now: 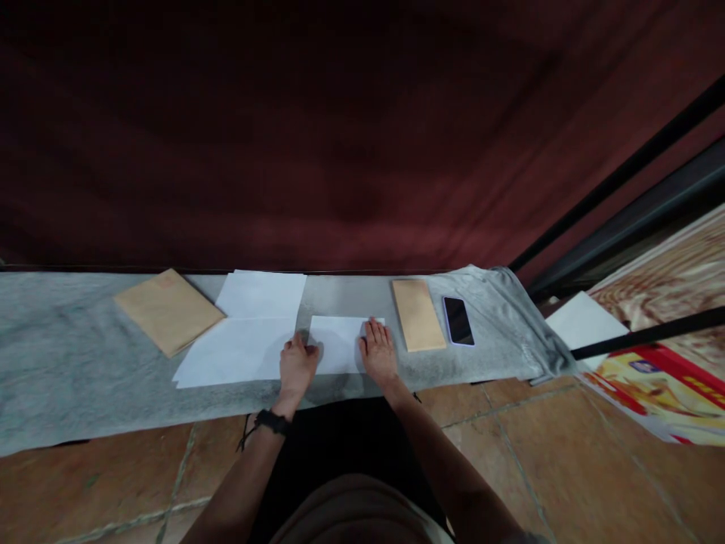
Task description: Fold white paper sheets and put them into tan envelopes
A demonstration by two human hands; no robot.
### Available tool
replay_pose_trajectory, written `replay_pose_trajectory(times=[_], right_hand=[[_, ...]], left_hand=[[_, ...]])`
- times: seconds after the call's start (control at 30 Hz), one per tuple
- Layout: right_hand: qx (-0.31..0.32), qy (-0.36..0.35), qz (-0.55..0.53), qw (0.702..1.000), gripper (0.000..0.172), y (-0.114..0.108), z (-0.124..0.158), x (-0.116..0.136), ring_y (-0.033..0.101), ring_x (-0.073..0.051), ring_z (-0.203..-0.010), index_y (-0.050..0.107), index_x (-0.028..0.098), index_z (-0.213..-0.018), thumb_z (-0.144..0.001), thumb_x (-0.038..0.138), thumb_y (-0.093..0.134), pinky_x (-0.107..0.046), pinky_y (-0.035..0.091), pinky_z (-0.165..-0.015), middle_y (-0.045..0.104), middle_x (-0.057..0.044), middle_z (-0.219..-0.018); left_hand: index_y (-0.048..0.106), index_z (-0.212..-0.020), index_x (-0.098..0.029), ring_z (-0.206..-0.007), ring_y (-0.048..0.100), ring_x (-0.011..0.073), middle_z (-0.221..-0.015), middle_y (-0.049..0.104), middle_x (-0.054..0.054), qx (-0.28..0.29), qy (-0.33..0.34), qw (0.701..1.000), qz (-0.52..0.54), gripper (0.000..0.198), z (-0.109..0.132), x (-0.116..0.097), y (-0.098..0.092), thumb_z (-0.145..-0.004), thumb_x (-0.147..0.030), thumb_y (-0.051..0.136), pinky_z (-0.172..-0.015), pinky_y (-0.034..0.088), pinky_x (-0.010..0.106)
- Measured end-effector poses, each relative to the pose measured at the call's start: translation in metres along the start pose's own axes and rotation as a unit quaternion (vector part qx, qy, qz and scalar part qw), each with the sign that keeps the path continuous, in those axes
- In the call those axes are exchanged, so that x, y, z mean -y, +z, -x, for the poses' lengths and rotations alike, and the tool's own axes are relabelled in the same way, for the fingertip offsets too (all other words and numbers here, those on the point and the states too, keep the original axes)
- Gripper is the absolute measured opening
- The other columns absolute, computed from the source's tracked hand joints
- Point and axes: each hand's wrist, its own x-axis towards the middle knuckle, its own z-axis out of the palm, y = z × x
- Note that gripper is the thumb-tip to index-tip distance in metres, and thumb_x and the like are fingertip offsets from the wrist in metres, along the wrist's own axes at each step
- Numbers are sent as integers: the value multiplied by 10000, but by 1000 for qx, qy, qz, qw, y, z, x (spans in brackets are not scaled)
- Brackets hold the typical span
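Note:
A white sheet of paper [338,344], apparently folded, lies flat on the grey cloth in front of me. My right hand [378,351] rests on its right end with the fingers stretched out flat. At the sheet's left edge is my left hand [299,364], its fingers curled in and the thumb towards the paper. Whatever those fingers may hold is hidden. Just left of that hand, partly under it, a stack of larger white sheets [243,344] with a crease across the middle is spread out.
A brown envelope [168,311] lies at an angle on the left. To the right are a brown envelope stack [419,316] and a phone [458,321]. The grey cloth [68,355] covers a narrow surface against a dark red curtain [317,151]. Black bars and a printed box [662,385] stand far right.

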Motion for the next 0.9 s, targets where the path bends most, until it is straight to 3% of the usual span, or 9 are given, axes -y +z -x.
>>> replay_pose_trajectory(times=[0.17, 0.3, 0.47, 0.53, 0.6, 0.7, 0.83, 0.9], right_hand=[[5, -21, -11, 1000, 494, -9, 27, 5, 372, -253, -1473, 458, 105, -1497, -1049, 306, 400, -464, 268, -1222, 448, -147, -1560], [4, -57, -24, 998, 535, -19, 48, 7, 368, -245, -1478, 391, 120, -1537, -1041, 317, 421, -469, 280, -1222, 434, -145, -1571], [26, -97, -63, 993, 768, -33, 58, 22, 293, -297, -1511, 267, 131, -1593, -950, 413, 578, -524, 256, -1234, 327, -156, -1625], [32, -91, -104, 990, 721, -39, 53, 32, 288, -285, -1515, 288, 144, -1588, -950, 347, 554, -516, 248, -1242, 312, -135, -1635], [19, -53, -181, 982, 586, -46, 42, 41, 374, -245, -1475, 378, 161, -1553, -983, 274, 455, -474, 297, -1229, 406, -112, -1592], [-16, 73, -367, 927, 446, -62, 21, 47, 627, -216, -1237, 590, 212, -1387, -1036, 332, 344, -387, 500, -1071, 672, -81, -1341], [-37, 190, -592, 782, 417, -84, -1, 44, 745, -253, -939, 687, 187, -1194, -994, 476, 461, -377, 605, -845, 780, -78, -1065], [-45, 208, -645, 734, 391, -90, -5, 40, 754, -268, -886, 692, 174, -1155, -940, 469, 554, -383, 612, -794, 787, -89, -1020]], left_hand=[[642, -845, -233, -770, 678, 237, -670, 671, 4, 54, -62, 990, 119, 184, -12, -1, -3, -669, -280, 669, -704, 485, 309], [609, -651, -225, -670, 656, 225, -560, 629, -2, 88, -91, 973, 194, 128, -7, -2, -9, -618, -310, 698, -608, 454, 292], [677, -851, -171, -727, 689, 214, -760, 739, 43, 114, -122, 940, 299, 354, 12, -18, -22, -608, -420, 738, -643, 509, 302], [679, -945, -166, -772, 705, 219, -854, 760, 63, 138, -125, 918, 351, 455, 21, -33, -30, -618, -472, 757, -667, 536, 316], [678, -1006, -171, -829, 717, 233, -968, 765, 90, 192, -114, 876, 427, 518, 30, -49, -39, -648, -537, 762, -688, 557, 331], [686, -1055, -154, -963, 717, 250, -1162, 727, 154, 235, -96, 837, 485, 606, 36, -62, -48, -771, -685, 619, -760, 572, 350], [662, -1190, -193, -1174, 650, 266, -1346, 651, 148, 163, -102, 879, 437, 600, 37, -57, -48, -788, -638, 630, -862, 554, 361], [659, -1212, -227, -1213, 629, 267, -1357, 651, 119, 164, -74, 886, 428, 576, 38, -54, -46, -769, -594, 672, -888, 543, 363]])
